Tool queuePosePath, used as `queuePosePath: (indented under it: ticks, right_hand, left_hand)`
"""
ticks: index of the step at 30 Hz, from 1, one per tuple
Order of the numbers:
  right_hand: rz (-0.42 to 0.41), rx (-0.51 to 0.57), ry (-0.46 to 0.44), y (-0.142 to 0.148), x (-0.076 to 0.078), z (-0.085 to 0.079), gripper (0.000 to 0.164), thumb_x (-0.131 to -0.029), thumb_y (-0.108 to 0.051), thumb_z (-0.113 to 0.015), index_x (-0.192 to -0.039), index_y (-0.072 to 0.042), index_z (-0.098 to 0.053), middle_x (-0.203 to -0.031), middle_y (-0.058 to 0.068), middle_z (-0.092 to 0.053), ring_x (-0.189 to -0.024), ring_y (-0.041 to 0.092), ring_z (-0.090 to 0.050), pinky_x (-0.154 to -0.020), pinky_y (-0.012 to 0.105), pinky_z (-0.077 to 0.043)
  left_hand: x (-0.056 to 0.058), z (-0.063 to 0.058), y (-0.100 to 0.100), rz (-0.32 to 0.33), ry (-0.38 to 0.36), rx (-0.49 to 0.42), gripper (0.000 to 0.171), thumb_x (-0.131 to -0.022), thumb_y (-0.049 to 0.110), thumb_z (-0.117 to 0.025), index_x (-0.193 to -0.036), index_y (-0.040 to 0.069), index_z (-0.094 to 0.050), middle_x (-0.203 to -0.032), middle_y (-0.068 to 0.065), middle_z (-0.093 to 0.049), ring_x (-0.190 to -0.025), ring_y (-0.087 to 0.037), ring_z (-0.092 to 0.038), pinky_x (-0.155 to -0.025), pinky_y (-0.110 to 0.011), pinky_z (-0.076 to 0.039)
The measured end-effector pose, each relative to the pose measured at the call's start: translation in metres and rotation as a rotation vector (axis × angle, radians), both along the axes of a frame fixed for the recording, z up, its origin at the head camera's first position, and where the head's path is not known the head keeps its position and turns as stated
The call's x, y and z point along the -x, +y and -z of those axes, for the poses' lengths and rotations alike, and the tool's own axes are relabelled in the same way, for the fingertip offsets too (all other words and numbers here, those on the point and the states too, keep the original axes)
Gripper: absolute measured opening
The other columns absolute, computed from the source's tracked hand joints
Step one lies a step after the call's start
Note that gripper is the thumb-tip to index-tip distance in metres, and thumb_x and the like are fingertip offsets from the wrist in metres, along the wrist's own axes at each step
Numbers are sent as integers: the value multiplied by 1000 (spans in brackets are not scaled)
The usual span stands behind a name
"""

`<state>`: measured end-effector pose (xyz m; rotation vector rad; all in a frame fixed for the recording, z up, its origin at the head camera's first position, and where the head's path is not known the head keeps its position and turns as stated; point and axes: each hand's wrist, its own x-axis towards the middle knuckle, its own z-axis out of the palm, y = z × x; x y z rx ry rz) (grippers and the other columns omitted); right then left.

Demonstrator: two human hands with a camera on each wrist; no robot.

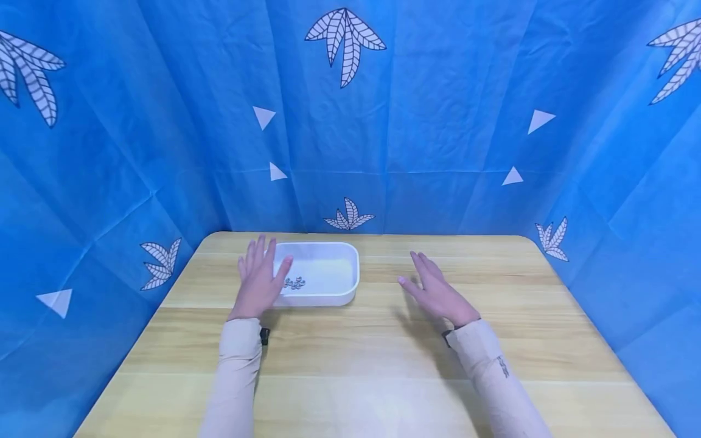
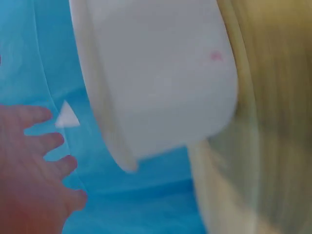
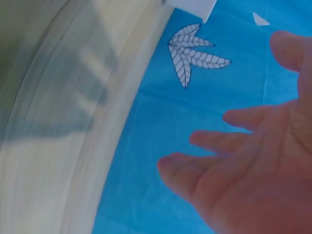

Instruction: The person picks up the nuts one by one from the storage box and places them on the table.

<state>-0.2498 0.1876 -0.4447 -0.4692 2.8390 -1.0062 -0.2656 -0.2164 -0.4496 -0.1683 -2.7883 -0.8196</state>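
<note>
- A white tray sits on the wooden surface, near the far edge and a bit left of the middle.
- A few shiny little things lie close together inside it, by the near wall; they are too small to tell what they are.
- A small pink spot shows on the outside of the tray.
- The left hand is at the tray's left end, with its fingers straight and spread. In the left wrist view there is a gap between the fingers and the tray.
- The right hand is to the right of the tray, well apart from it. Its fingers are stretched out, and its shadow falls on the surface.
- The two hands are far apart from each other.
- Both arms have light sleeves, with a dark band at each wrist.
- Blue cloth hangs behind and on both sides, with white leaves and white triangles on it.
</note>
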Motion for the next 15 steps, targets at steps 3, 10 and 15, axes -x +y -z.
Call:
queuePosePath:
  ticks: [3, 10, 15]
  right_hand:
    - [-31, 46, -5, -9, 6, 0, 87, -107, -58, -43, -167, -8, -6, -175, 18, -4, -162, 42, -4, -129, 63, -11]
    - [-37, 193, -136, -39, 22, 13, 90, -103, -66, -43, -167, -12, -10, -174, 17, -13, -160, 41, -19, -129, 59, -19]
    - [-3, 375, -240, -64, 29, 24, 87, -104, -64, -43, -165, -7, -19, -172, 16, -24, -156, 42, -30, -127, 58, -26]
  left_hand:
    - [2, 4, -17, -49, -15, -113, 82, -108, 62, -27, -166, 5, -14, -175, -19, 1, -161, -45, 4, -126, -71, 1]
    - [4, 16, -36, -129, -178, -358, 86, -105, 67, -15, -166, 6, -10, -175, -18, 0, -162, -42, 0, -129, -65, -5]
    - [6, 23, -34, -114, -277, -599, 84, -107, 65, -13, -165, 5, -16, -169, -24, -24, -159, -40, -21, -132, -56, -11]
